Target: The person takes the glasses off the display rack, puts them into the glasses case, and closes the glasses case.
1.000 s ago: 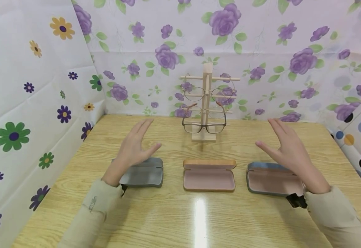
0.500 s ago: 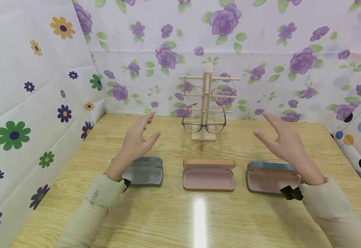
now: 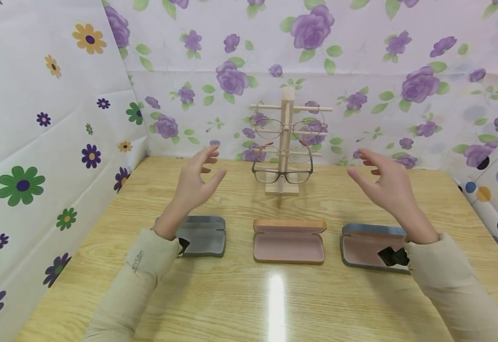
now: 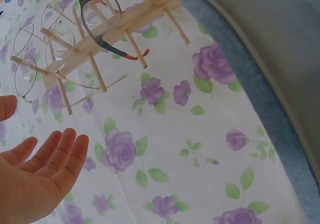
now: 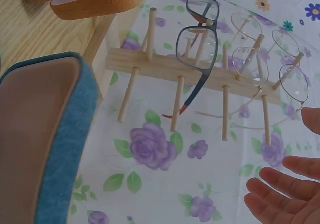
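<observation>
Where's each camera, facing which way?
Head: worn there, facing forward and down at three open oblong eyeglass cases and a pale wooden glasses stand; left hand, right hand and beige sleeves show.
Left wrist: on it, facing the stand past one case; left fingers show.
Right wrist: on it, facing the stand past two cases; right fingers show.
Wrist views share the stand and dark rectangular glasses.

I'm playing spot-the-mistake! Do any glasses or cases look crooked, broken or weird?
Nothing stands out. The dark glasses and wire glasses hang straight on the wooden stand, and the grey-lined case, orange case and blue case sit open in a row on the table. Tiny scratches wouldn't show.
</observation>
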Motion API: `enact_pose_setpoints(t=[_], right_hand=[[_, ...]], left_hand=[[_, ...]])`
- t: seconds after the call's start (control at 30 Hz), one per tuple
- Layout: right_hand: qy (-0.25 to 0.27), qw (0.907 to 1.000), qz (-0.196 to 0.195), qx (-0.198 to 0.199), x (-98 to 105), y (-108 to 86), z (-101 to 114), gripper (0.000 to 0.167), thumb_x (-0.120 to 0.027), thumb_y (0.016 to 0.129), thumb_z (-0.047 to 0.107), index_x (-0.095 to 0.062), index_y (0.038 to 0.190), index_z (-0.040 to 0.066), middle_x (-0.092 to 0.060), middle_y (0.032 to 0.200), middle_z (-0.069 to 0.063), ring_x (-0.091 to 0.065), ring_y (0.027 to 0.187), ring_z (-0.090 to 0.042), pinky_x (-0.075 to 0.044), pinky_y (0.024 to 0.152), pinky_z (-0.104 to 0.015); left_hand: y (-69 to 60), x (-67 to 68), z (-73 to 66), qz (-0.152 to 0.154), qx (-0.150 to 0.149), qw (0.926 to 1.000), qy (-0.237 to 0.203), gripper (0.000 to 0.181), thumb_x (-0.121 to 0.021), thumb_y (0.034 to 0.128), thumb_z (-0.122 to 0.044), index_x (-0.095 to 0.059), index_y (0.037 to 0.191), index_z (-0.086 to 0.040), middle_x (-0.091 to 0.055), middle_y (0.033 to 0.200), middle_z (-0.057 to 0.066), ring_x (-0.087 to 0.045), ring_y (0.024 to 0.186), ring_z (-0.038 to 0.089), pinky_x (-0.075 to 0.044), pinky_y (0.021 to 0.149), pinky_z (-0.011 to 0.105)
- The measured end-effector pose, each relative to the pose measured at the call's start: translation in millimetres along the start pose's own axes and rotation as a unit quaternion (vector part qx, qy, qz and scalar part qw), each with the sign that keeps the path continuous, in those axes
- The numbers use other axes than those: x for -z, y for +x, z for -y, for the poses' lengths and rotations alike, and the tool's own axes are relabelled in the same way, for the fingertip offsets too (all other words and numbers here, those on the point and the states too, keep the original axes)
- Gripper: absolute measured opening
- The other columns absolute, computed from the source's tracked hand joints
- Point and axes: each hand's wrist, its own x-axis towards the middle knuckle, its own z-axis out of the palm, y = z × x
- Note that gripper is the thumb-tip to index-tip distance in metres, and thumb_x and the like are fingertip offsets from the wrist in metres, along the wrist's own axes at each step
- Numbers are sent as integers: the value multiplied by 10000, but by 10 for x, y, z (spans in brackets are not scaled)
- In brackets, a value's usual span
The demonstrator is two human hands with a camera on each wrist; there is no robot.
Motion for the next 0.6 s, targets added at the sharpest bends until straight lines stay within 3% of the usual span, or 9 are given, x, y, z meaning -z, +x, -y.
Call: enact_pose_setpoints(t=[0.4, 0.6], right_hand=[[493, 9981, -355, -43, -36, 153, 46, 441, -628, 869, 208, -541, 1244, -8, -618, 1070, -213, -591, 949, -324, -488, 759, -415], [563, 9975, -423, -37, -29, 237, 116, 415, -624, 872, 209, -562, 1226, 3, -636, 1042, -191, -609, 908, -296, -496, 759, -356]], left_hand=[[192, -39, -53, -159, 82, 9973, -709, 483, -654, 820, -18, -474, 1262, 56, -569, 1109, 226, -578, 959, 334, -510, 703, 458], [276, -13, -322, -226, 134, 9957, -892, 432, -607, 822, 65, -464, 1224, 133, -557, 1074, 293, -566, 937, 409, -503, 712, 473]])
